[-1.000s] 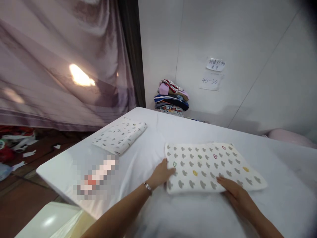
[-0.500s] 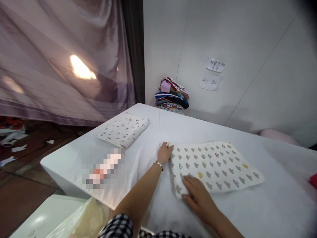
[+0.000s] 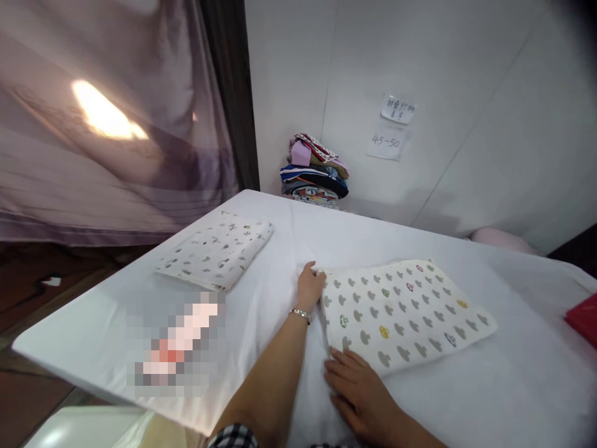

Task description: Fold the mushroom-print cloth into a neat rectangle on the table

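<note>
A folded white cloth with grey and coloured mouse-head prints lies flat on the white-covered table. My left hand, with a bracelet on the wrist, rests at the cloth's far left corner, fingers curled against its edge. My right hand lies flat with fingers apart on the table at the cloth's near left corner, fingertips touching the cloth. A second folded white cloth with small dark prints lies to the left, apart from both hands.
A stack of folded colourful clothes stands against the white wall behind the table. Paper notes hang on the wall. A purple curtain fills the left. A red item shows at the right edge.
My right hand slid left along the cloth's near edge to its near left corner. My left hand moved from the left edge up to the far left corner.
</note>
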### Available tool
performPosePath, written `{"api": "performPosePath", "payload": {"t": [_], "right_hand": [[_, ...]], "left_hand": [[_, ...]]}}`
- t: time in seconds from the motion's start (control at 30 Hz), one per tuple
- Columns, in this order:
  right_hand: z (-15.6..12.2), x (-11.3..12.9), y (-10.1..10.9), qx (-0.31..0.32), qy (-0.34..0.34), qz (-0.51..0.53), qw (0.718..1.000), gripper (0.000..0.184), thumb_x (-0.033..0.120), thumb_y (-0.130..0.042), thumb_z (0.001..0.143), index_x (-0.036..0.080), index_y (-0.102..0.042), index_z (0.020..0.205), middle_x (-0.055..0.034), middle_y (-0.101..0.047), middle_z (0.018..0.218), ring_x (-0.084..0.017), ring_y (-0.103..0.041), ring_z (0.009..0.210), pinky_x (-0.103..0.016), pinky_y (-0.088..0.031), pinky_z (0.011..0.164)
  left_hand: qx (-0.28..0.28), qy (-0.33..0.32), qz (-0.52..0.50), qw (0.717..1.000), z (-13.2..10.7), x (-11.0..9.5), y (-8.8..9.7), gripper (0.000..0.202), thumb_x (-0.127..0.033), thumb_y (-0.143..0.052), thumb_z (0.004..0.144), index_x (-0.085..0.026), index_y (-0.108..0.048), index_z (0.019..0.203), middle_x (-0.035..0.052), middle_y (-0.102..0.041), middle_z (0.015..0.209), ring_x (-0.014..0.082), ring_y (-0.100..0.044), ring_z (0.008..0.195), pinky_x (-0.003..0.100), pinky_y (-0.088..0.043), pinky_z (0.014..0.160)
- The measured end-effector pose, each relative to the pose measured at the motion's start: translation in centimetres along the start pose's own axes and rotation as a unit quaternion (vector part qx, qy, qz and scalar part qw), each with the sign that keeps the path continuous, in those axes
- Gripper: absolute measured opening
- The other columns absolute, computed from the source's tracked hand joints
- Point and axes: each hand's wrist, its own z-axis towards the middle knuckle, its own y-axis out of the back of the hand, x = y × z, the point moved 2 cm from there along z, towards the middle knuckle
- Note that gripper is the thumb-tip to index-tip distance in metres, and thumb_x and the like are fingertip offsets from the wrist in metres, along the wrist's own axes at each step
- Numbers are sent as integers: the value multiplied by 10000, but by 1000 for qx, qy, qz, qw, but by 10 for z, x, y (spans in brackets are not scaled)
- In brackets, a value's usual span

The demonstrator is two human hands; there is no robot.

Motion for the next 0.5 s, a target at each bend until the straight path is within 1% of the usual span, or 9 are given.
{"api": "performPosePath", "payload": {"t": [0.07, 0.13, 0.2, 0.23, 0.3, 0.4, 0.47, 0.5], "right_hand": [[0, 1, 1, 1, -4, 9, 1000, 442, 216, -458, 849, 204, -483, 1290, -65, -503, 1339, -232, -315, 1329, -442, -273, 1086], [1, 2, 3, -5, -9, 20, 1000, 445, 213, -472, 832, 201, -497, 1276, -73, -516, 1326, -233, -328, 1322, -441, -267, 1086], [3, 3, 5, -17, -13, 37, 999, 451, 217, -491, 813, 202, -513, 1263, -78, -538, 1301, -234, -346, 1312, -441, -265, 1083], [3, 4, 6, -22, -16, 50, 998, 446, 224, -504, 804, 205, -528, 1249, -79, -554, 1283, -234, -359, 1305, -438, -266, 1082], [4, 5, 8, -38, -25, 92, 995, 401, 248, -531, 795, 221, -576, 1192, -69, -603, 1217, -229, -407, 1273, -428, -276, 1077], [3, 0, 17, -89, -40, 191, 977, 316, 299, -534, 826, 246, -622, 1124, -48, -657, 1122, -200, -520, 1170, -391, -349, 1040], [2, -13, 28, -135, -58, 238, 960, 300, 324, -510, 858, 260, -627, 1127, -41, -650, 1141, -186, -544, 1140, -374, -398, 1006], [1, -23, 34, -159, -77, 242, 954, 303, 331, -500, 867, 265, -627, 1135, -40, -635, 1169, -187, -540, 1146, -375, -406, 1000]], "left_hand": [[9, -6, 21, 1000, 0, -1, -1, 486, -258, -537, 771, -151, -494, 1244, 29, -637, 787, 154, -590, 723, 252, -426, 688], [22, -17, 40, 999, 0, -2, -1, 480, -344, -533, 797, -147, -508, 1234, 49, -646, 816, 171, -594, 750, 264, -423, 694], [36, -36, 53, 997, 0, -4, -1, 443, -425, -518, 814, -159, -567, 1164, 62, -654, 830, 185, -596, 771, 273, -422, 702], [41, -46, 55, 997, 0, -4, -1, 405, -433, -512, 819, -169, -600, 1114, 61, -657, 826, 186, -597, 770, 274, -421, 701], [43, -57, 50, 996, -1, -5, -1, 314, -394, -507, 826, -191, -639, 1027, 44, -658, 791, 176, -594, 737, 265, -419, 680], [20, -58, 48, 997, -2, -5, 1, 275, -370, -497, 833, -218, -641, 1011, 11, -630, 688, 161, -574, 649, 254, -406, 621], [10, -62, 66, 996, -3, -5, 1, 278, -374, -490, 839, -224, -635, 1023, 4, -613, 654, 164, -566, 627, 255, -397, 604], [9, -66, 78, 995, -3, -5, 1, 276, -368, -487, 842, -223, -633, 1026, 9, -617, 667, 168, -571, 640, 257, -398, 610]]}}
